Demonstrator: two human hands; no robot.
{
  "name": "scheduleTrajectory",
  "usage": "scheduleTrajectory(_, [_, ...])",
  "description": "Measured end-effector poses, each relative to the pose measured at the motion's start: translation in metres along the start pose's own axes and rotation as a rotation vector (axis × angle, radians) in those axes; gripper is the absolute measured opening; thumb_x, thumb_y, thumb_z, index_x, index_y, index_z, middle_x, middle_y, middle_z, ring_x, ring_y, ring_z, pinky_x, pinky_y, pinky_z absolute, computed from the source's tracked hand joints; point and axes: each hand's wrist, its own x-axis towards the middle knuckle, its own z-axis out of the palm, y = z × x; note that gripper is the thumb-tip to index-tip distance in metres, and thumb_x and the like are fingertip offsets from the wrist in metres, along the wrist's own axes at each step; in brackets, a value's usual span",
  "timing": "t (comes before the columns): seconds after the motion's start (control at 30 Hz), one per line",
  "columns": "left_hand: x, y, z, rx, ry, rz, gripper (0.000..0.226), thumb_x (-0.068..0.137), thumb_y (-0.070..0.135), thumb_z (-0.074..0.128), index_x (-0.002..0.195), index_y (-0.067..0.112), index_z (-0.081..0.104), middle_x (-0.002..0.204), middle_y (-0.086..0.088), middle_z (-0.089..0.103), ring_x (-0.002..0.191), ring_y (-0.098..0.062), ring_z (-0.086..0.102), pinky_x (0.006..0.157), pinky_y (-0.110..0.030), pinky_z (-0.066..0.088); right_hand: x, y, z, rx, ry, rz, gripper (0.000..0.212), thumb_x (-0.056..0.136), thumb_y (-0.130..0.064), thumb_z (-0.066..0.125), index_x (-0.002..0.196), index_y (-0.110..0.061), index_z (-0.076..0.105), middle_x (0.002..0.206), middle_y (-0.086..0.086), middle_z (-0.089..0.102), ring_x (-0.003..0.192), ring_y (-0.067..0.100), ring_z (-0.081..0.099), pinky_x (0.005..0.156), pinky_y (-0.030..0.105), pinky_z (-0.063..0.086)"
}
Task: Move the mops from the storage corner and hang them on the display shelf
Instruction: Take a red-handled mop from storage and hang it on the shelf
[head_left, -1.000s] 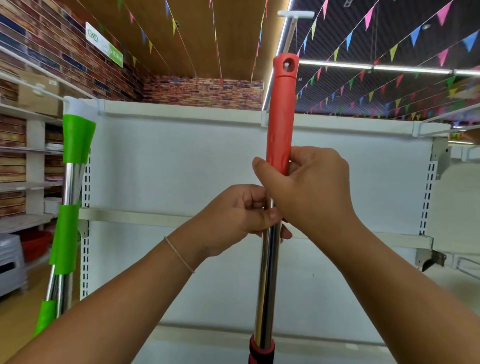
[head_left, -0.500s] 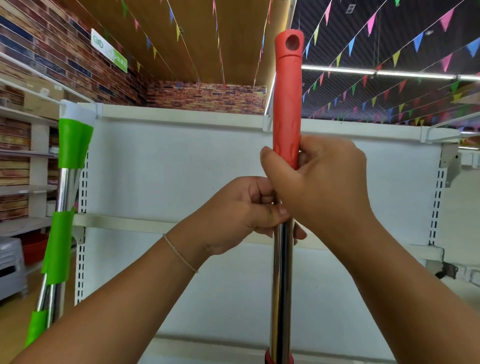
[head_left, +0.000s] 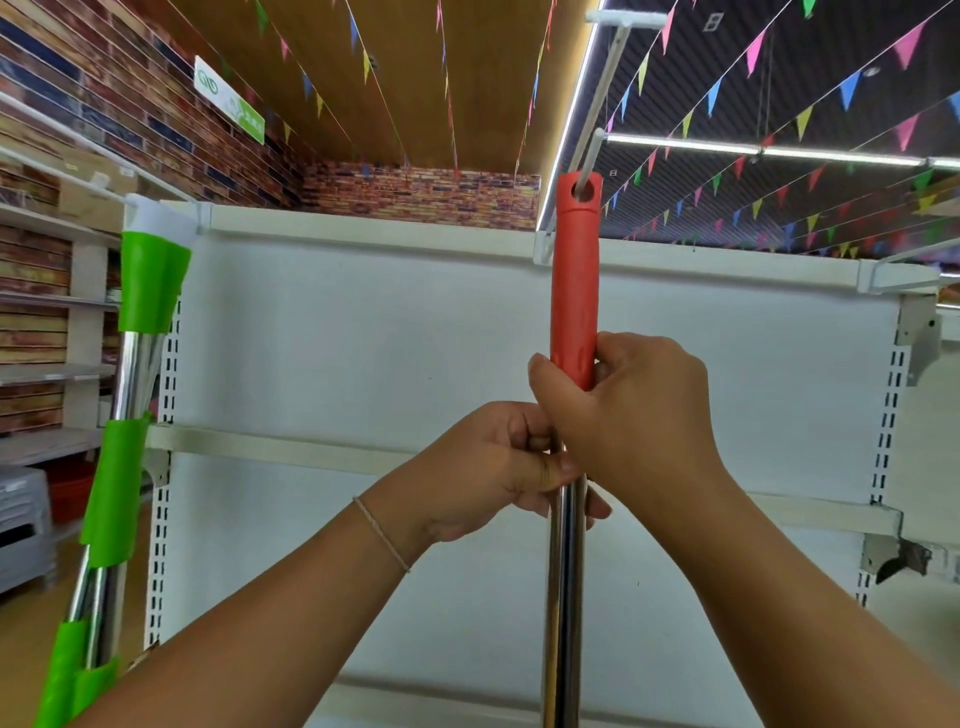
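From the head camera, both hands are wrapped around one mop handle held upright in front of the white display shelf (head_left: 363, 364). The right hand (head_left: 628, 415) is clamped on the lower end of the red mop grip (head_left: 574, 291), thumb across the front. The left hand (head_left: 493, 467) is closed just below it on the chrome pole (head_left: 563, 597), its thumb touching the right hand. A thin string bracelet (head_left: 382, 535) sits on the left wrist.

At the top of the red grip is a round hanging hole, and the white hook rod (head_left: 597, 114) that juts out from the shelf's top rail appears to pass through it, though from this low angle I can't be sure how far on it sits.

To the left, a green-handled mop (head_left: 148, 280) already hangs at the shelf's corner, its chrome shaft and green sleeves slanting down out of view. Strings of coloured pennants (head_left: 753, 52) cross the ceiling, and a brick-patterned wall (head_left: 130, 114) runs along the left.
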Motion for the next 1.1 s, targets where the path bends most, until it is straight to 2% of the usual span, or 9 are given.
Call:
scheduleTrajectory(0.07, [0.006,-0.004,-0.005,0.013,0.036,-0.036,0.023,0.097,-0.005,0.049,0.101,0.008,0.068,0.088,-0.003,0.074,0.084,-0.028,0.073,0.073,-0.032,0.057,0.008,0.005,0.009,0.001,-0.024,0.027,0.032,0.087,-0.040,0.064,0.066,-0.016,0.061,0.056,-0.002,0.060,0.050,0.012,0.059,0.051,0.018,0.046])
scheduleTrajectory(0.17, [0.017,-0.013,-0.011,0.040,0.127,-0.112,0.023,0.098,0.000,0.050,0.116,-0.004,0.064,0.103,-0.017,0.072,0.093,-0.030,0.073,0.084,-0.038,0.060,0.020,0.016,0.027,-0.007,-0.045,0.065,0.032,0.087,-0.036,0.064,0.067,-0.011,0.062,0.057,0.004,0.059,0.048,0.015,0.057,0.049,0.021,0.046])
scheduleTrajectory(0.27, [0.029,-0.023,-0.015,0.058,0.210,-0.192,0.024,0.098,0.002,0.051,0.118,-0.006,0.063,0.114,-0.024,0.069,0.100,-0.031,0.072,0.092,-0.041,0.057,0.030,0.027,0.045,0.007,-0.047,0.101,0.030,0.086,-0.032,0.064,0.070,-0.006,0.063,0.058,0.008,0.059,0.050,0.020,0.057,0.052,0.025,0.049])
scheduleTrajectory(0.37, [0.040,-0.029,-0.020,0.106,0.256,-0.243,0.024,0.098,0.001,0.049,0.116,-0.008,0.063,0.113,-0.025,0.068,0.100,-0.030,0.072,0.093,-0.041,0.057,0.038,0.037,0.059,-0.005,-0.061,0.138,0.031,0.085,-0.029,0.063,0.064,-0.008,0.056,0.052,-0.001,0.048,0.045,0.013,0.047,0.047,0.024,0.042])
scheduleTrajectory(0.47, [0.051,-0.036,-0.027,0.143,0.290,-0.275,0.023,0.097,-0.004,0.047,0.112,-0.009,0.064,0.111,-0.027,0.068,0.097,-0.030,0.072,0.092,-0.041,0.057,0.045,0.045,0.071,0.003,-0.079,0.168,0.029,0.085,-0.030,0.064,0.065,-0.010,0.056,0.054,-0.002,0.050,0.048,0.014,0.050,0.047,0.024,0.042])
scheduleTrajectory(0.63, [0.062,-0.048,-0.033,0.138,0.325,-0.289,0.023,0.097,-0.005,0.046,0.108,-0.008,0.065,0.099,-0.021,0.070,0.094,-0.030,0.072,0.094,-0.044,0.056,0.052,0.053,0.084,0.015,-0.091,0.202,0.029,0.086,-0.028,0.063,0.063,-0.014,0.050,0.055,-0.003,0.048,0.048,0.013,0.048,0.046,0.023,0.033])
scheduleTrajectory(0.8, [0.068,-0.057,-0.030,0.134,0.389,-0.272,0.021,0.099,0.000,0.047,0.108,-0.004,0.065,0.095,-0.017,0.070,0.099,-0.033,0.071,0.094,-0.045,0.056,0.056,0.061,0.095,0.031,-0.099,0.215,0.023,0.088,-0.029,0.064,0.072,-0.013,0.059,0.061,-0.003,0.054,0.053,0.010,0.053,0.047,0.020,0.035])
scheduleTrajectory(1.0, [0.066,-0.064,-0.024,0.183,0.468,-0.238,0.024,0.101,0.010,0.049,0.112,-0.004,0.065,0.097,-0.015,0.071,0.094,-0.025,0.071,0.090,-0.038,0.058,0.055,0.064,0.094,0.005,-0.105,0.196,0.025,0.088,-0.030,0.064,0.073,-0.011,0.061,0.062,-0.003,0.055,0.055,0.009,0.053,0.048,0.018,0.033])
scheduleTrajectory(1.1, [0.063,-0.066,-0.022,0.185,0.487,-0.227,0.025,0.101,0.012,0.050,0.115,-0.003,0.065,0.095,-0.011,0.070,0.083,-0.016,0.069,0.085,-0.033,0.057,0.053,0.064,0.094,-0.002,-0.107,0.189,0.025,0.090,-0.033,0.063,0.077,-0.012,0.062,0.065,-0.003,0.056,0.055,0.007,0.051,0.049,0.017,0.032])
